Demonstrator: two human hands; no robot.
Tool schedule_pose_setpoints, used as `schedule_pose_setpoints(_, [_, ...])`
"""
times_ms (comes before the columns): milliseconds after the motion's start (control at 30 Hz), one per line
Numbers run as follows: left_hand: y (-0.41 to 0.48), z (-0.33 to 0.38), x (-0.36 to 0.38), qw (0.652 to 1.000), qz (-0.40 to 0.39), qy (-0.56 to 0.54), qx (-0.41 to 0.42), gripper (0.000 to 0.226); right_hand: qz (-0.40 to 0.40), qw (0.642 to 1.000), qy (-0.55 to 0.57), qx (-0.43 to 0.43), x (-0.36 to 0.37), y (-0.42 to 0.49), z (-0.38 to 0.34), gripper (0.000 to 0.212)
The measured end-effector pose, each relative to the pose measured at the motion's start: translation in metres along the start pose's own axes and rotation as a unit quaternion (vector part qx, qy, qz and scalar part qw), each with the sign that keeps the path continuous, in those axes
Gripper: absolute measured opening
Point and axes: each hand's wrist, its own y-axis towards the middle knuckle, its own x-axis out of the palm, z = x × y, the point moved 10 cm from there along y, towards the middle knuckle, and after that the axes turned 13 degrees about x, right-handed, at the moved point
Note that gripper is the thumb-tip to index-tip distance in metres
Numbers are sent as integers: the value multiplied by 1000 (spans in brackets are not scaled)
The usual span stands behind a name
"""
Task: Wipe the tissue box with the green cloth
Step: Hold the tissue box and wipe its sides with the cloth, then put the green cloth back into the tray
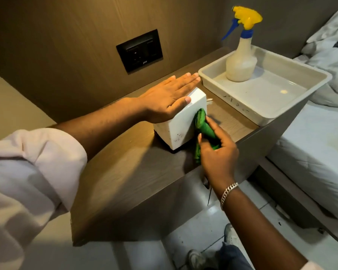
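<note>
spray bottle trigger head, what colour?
Yellow head with a blue trigger and collar, on the spray bottle in the tray; head view.

Place: we are looking at a hotel-style bedroom | Evidence: white-sheeted bed [310, 152] sitting beside a wooden bedside shelf [125, 172] | dark socket panel [139, 50] sitting in the wood-panelled wall [66, 36]

Left hand [171, 96] flat atop white box [180, 121]; right hand [218, 152] pressing green cloth [202, 123] against its side.
</note>
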Motion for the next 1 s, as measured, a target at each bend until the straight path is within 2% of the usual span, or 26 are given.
schedule_pose_setpoints(133, [1,1,0,1000,5,3,-4,63,-17,1000,-13,14,27,-18,5,56])
schedule_pose_setpoints(400, [-3,5,-5,999,-3,-2,-41,64,-210,978,-16,0,78,-78,4,54])
schedule_pose_setpoints(467, [-4,4,-6,998,1,-5,-55,64,-234,972,-13,-19,63,-71,-6,54])
schedule_pose_setpoints(633, [-2,-4,-3,997,23,-4,-77,64,-239,969,-48,-49,-19,-9,-32,56])
schedule_pose_setpoints(733, [-3,-12,3,992,22,-10,-124,67,-240,968,-52,-57,-69,54,-61,57])
schedule_pose_setpoints(833, [-4,-13,7,982,22,-13,-188,74,-205,968,-117,-87,-103,133,-88,50])
schedule_pose_setpoints(933, [-2,-6,7,965,32,14,-260,90,-201,932,-266,-143,-101,197,-96,43])
schedule_pose_setpoints(1000, [0,-1,6,949,42,37,-310,97,-228,870,-388,-202,-83,218,-86,42])
